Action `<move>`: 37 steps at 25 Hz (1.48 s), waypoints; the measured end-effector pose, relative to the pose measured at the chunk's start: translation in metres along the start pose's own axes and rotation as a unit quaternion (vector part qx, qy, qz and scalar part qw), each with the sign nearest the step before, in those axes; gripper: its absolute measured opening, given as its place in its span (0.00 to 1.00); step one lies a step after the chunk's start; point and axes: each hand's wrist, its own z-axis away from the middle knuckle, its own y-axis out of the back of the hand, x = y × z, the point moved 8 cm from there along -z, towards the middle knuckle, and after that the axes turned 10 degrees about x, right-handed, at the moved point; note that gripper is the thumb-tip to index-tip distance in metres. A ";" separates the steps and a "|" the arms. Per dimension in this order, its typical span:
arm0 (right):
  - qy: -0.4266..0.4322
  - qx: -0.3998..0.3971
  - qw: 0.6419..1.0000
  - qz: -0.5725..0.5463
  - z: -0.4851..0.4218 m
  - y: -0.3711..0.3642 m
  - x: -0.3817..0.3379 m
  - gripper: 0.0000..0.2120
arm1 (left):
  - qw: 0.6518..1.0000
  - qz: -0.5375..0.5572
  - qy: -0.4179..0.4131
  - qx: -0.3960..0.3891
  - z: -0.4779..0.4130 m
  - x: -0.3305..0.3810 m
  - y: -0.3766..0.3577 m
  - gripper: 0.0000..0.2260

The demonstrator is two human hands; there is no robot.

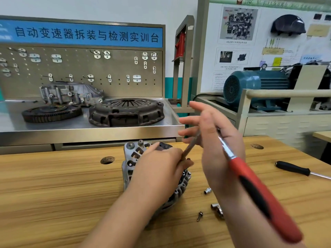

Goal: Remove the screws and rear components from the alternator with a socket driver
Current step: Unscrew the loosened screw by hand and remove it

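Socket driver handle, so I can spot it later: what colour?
Socket driver handle: red with black inlay, clearest in head view.
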 end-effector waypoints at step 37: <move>0.110 0.071 0.986 0.099 -0.014 0.039 0.014 0.18 | 0.976 0.174 0.131 0.023 -0.003 -0.064 0.004 0.06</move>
